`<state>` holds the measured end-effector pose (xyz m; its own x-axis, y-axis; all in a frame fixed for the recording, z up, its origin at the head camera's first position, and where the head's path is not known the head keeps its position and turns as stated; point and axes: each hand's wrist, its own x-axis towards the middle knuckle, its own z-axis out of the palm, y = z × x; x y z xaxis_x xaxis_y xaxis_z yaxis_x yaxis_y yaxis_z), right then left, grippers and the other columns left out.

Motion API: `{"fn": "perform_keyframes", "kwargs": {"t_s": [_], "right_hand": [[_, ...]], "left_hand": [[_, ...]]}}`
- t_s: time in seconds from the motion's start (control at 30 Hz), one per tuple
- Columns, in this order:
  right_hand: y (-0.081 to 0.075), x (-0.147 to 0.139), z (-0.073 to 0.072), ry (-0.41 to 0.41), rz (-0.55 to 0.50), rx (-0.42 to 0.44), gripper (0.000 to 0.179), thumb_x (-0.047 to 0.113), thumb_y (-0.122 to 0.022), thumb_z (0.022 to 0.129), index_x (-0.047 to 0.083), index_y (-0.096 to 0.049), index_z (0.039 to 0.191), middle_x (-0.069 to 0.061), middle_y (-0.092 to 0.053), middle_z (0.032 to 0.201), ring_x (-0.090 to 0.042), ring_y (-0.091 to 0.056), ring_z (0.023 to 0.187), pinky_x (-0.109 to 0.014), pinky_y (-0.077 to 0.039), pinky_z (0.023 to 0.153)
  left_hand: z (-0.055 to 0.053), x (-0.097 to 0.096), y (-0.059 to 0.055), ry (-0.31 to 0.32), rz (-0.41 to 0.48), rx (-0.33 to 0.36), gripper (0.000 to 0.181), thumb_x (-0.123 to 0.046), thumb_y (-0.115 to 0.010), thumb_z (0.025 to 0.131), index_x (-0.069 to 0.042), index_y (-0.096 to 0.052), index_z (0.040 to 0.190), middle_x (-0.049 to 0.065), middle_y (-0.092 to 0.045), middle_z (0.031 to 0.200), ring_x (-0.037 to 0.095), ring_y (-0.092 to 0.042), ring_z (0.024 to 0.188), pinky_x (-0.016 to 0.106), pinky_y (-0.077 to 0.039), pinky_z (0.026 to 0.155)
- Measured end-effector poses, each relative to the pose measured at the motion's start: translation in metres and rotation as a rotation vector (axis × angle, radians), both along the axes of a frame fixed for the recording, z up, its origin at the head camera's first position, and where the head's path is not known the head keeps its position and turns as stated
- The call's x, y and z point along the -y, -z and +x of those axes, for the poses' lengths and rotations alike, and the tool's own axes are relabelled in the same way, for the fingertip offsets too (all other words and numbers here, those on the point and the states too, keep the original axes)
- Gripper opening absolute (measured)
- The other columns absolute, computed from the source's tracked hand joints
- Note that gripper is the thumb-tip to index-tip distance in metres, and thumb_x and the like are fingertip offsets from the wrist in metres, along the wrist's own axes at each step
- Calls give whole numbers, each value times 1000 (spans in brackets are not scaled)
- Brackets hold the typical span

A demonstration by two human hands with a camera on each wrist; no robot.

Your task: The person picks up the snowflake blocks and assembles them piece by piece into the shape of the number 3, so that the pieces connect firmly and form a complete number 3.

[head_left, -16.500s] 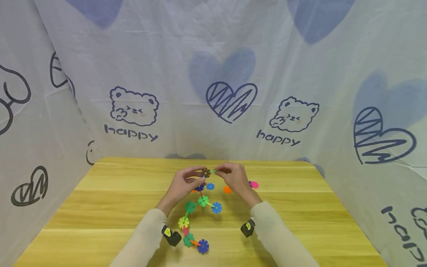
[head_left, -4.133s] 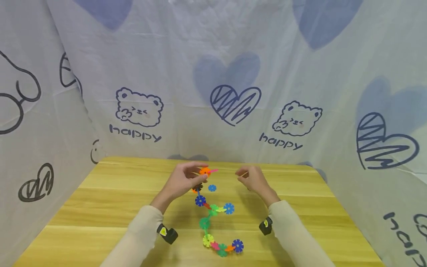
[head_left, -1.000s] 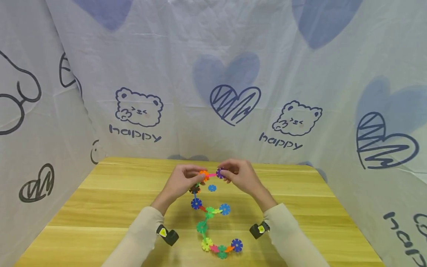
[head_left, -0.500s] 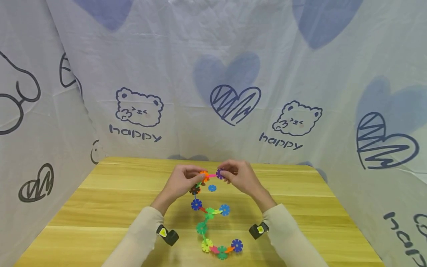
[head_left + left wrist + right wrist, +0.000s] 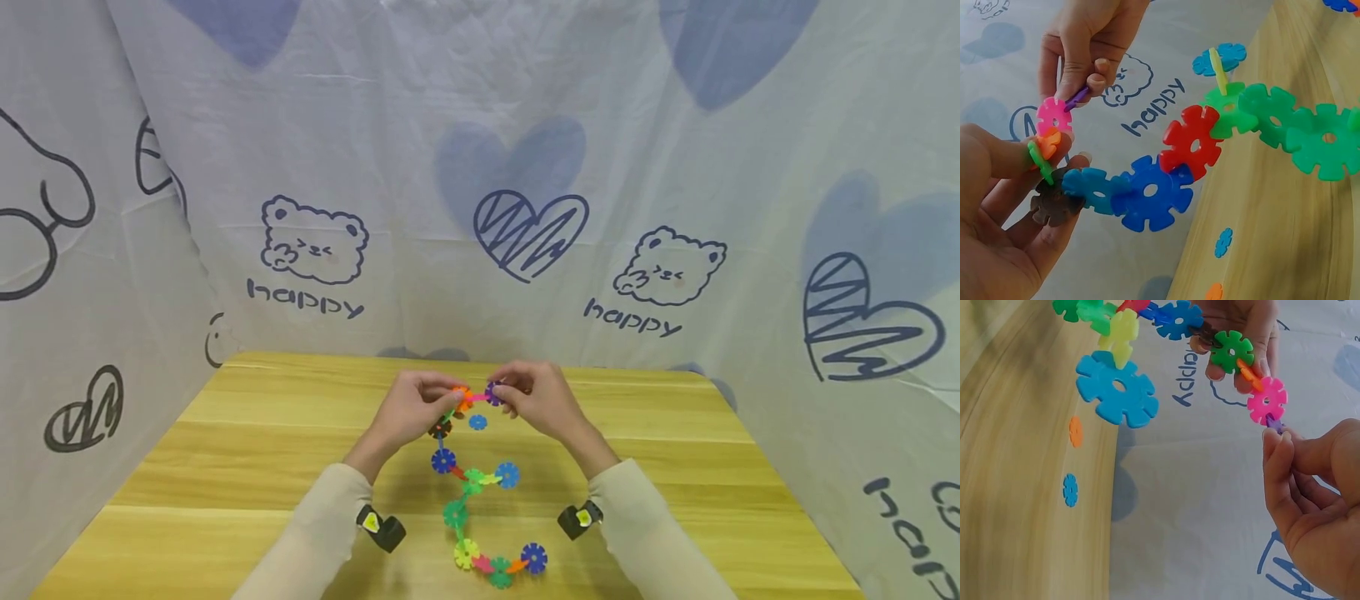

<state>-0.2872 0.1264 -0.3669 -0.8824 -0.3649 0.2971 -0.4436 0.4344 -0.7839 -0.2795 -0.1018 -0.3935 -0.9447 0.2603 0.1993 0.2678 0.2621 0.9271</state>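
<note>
A chain of colourful notched plastic snowflake discs hangs from both hands over the table. My left hand (image 5: 407, 412) pinches the orange disc (image 5: 464, 399) near the top end, with the green disc (image 5: 1231, 352) and brown disc (image 5: 1054, 201) beside its fingers. My right hand (image 5: 545, 402) pinches the purple disc (image 5: 492, 392), which meets the edge of the pink disc (image 5: 1267, 400). Lower down run a dark blue disc (image 5: 1152, 190), a red disc (image 5: 1190, 142) and several greens. A side branch ends in a light blue disc (image 5: 1117, 390). The bottom end is another dark blue disc (image 5: 533, 557).
A loose blue disc (image 5: 477, 422) lies on the wooden table (image 5: 645, 517); a loose orange disc (image 5: 1075, 432) lies near it. Behind and at both sides hangs a pale printed cloth (image 5: 420, 250).
Over the longer span, orange, pink and purple discs have joined the chain's top end, and the right hand has brought in the purple one. During the last second both hands stay nearly still.
</note>
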Motion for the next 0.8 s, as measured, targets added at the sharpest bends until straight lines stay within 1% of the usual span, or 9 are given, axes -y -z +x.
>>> {"fn": "perform_keyframes", "kwargs": {"t_s": [0.1,0.2,0.27,0.33,0.4,0.5,0.6,0.7,0.8], "right_hand": [[0,3,2,14,-2,-11,11,0,-70,96,0,-77,104,-13,-76,86,-23,-67,62,-30,-59,55],[1,6,3,33,-17,-30,10,0,-71,94,-1,-77,102,-13,-76,82,-16,-64,58,-29,-58,53],[2,8,3,53,-36,-40,8,0,-71,94,0,-77,100,-13,-76,80,-14,-63,57,-28,-57,52],[3,10,4,71,-63,-50,8,-1,-72,94,0,-77,99,-14,-75,79,-16,-64,57,-26,-57,52],[4,12,4,83,-85,-58,7,-1,-72,94,-1,-77,98,-16,-75,78,-20,-66,58,-26,-57,53],[5,15,5,88,-101,-61,7,-1,-71,94,-2,-76,99,-17,-75,79,-24,-67,59,-26,-58,53],[5,15,5,83,-96,-56,7,-1,-70,95,-2,-75,100,-17,-76,80,-22,-67,59,-23,-57,53],[6,14,4,63,-90,-49,9,0,-69,96,-2,-75,102,-16,-76,82,-22,-67,61,-22,-56,54],[7,12,1,34,-84,-30,12,3,-68,98,-2,-73,107,-16,-75,84,-25,-68,64,-22,-57,56]], "left_hand": [[0,-2,1,-33,3,-2,18,-11,-71,97,-4,-78,113,14,-81,103,23,-78,92,35,-63,82],[1,-4,1,-72,12,-14,16,-9,-71,97,-3,-79,109,15,-80,101,23,-78,89,32,-62,76],[2,-5,1,-94,22,-21,15,-9,-71,97,-2,-79,108,16,-80,100,23,-77,86,29,-60,72],[2,-6,0,-112,35,-26,15,-9,-71,97,-1,-79,106,16,-80,98,23,-77,83,27,-58,69],[2,-7,0,-127,44,-27,15,-10,-71,97,-1,-79,106,16,-80,97,23,-77,82,26,-57,67],[1,-8,0,-138,53,-22,14,-10,-71,97,-1,-79,106,16,-81,96,24,-77,82,26,-57,66],[0,-8,1,-138,49,-20,15,-10,-71,97,-1,-79,106,16,-81,97,24,-78,83,26,-58,69],[0,-6,1,-132,35,-20,16,-11,-72,97,-1,-78,107,16,-81,98,23,-78,85,27,-60,72],[0,-4,0,-118,25,-17,17,-13,-72,97,-2,-78,109,15,-81,99,22,-78,86,27,-60,73]]}}
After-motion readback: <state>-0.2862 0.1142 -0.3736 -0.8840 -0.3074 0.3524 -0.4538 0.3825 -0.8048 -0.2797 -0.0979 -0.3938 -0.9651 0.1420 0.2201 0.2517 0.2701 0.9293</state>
